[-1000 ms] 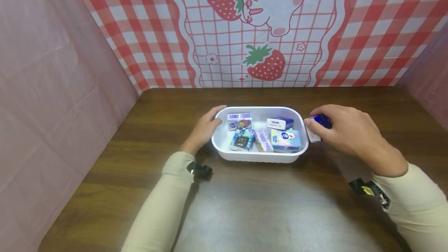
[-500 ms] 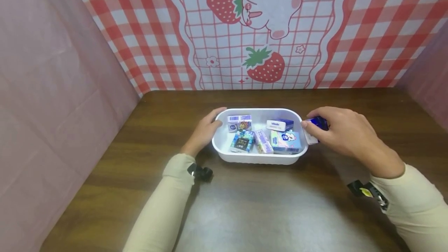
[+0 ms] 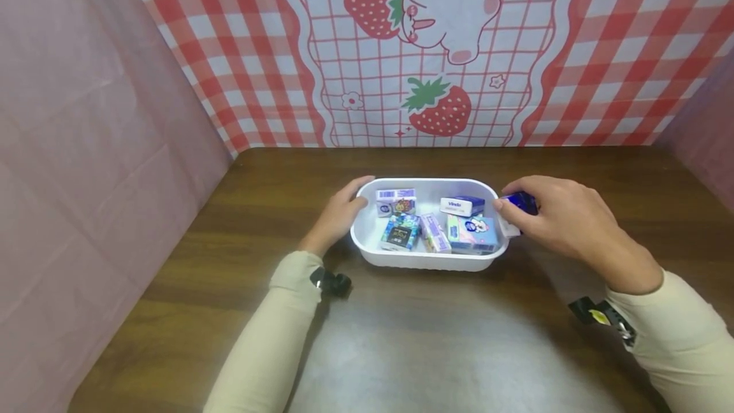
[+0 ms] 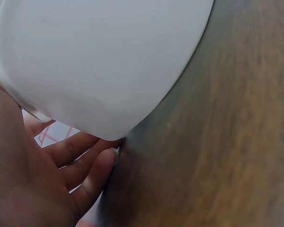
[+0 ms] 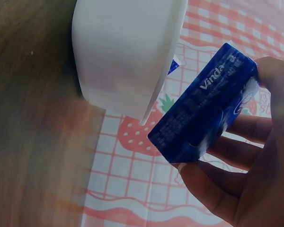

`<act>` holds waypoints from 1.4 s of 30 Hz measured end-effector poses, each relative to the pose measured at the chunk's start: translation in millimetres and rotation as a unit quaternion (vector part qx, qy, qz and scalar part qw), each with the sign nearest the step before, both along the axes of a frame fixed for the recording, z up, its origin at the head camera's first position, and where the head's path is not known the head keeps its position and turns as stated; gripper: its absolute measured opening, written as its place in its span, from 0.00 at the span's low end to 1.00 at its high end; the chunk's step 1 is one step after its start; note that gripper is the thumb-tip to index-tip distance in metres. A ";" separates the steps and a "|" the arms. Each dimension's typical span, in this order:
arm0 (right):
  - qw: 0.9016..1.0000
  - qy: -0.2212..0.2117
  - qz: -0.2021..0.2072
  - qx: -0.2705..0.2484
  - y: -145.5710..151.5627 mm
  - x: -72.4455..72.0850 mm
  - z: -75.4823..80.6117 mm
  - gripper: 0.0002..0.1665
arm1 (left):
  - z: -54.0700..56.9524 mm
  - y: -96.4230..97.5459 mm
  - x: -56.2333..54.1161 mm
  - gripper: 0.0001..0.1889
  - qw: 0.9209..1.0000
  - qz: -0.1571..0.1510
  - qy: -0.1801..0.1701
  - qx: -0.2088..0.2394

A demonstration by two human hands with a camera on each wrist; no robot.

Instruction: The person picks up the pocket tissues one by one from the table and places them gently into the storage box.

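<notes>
A white oval plastic basin point(image 3: 424, 261) stands on the table, holding several small tissue packs. My left hand point(image 3: 339, 212) grips its left end, thumb at the rim and fingers around the outside wall. Just off the basin's right end, my right hand point(image 3: 568, 218) holds a blue-and-white Vinda tissue pack point(image 5: 203, 106) between thumb and fingers, tilted in the right wrist view. Inside the basin lie a blue-and-white Vinda pack point(image 3: 462, 205), a light-blue pack point(image 3: 473, 234), a slim purple-white pack point(image 3: 436, 233), a blue-green pack point(image 3: 400, 232) and another purple-white pack point(image 3: 395, 201).
The dark wooden table point(image 3: 424, 336) extends around the basin. A red-and-white checked cloth point(image 3: 252, 50) with strawberry prints hangs behind its far edge. Pinkish cloth point(image 3: 69, 145) hangs at the left side, and more of it at the right.
My right hand has shifted slightly left with the tissue pack, closer to the basin's right end. My left hand stays on the basin. The head view has tilted a little.
</notes>
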State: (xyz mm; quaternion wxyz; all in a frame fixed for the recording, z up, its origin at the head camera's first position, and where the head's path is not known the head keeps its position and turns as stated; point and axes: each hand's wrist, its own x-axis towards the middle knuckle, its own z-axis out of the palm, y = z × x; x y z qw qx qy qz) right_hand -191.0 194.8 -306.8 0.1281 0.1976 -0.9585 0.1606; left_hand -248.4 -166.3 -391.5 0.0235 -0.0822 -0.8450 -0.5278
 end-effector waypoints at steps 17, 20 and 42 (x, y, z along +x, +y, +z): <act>1.000 0.018 0.014 -0.008 -11.5 -2.2 1.9 0.29 | -1.8 -1.3 -0.3 0.24 1.000 -0.002 -0.013 0.007; 1.000 0.014 0.017 -0.009 -13.9 -2.4 3.5 0.30 | -1.7 -0.9 0.0 0.24 1.000 -0.001 -0.011 0.008; 0.999 0.018 0.037 -0.011 -36.5 -6.3 4.6 0.30 | -0.7 -1.5 0.3 0.24 1.000 0.000 -0.008 0.004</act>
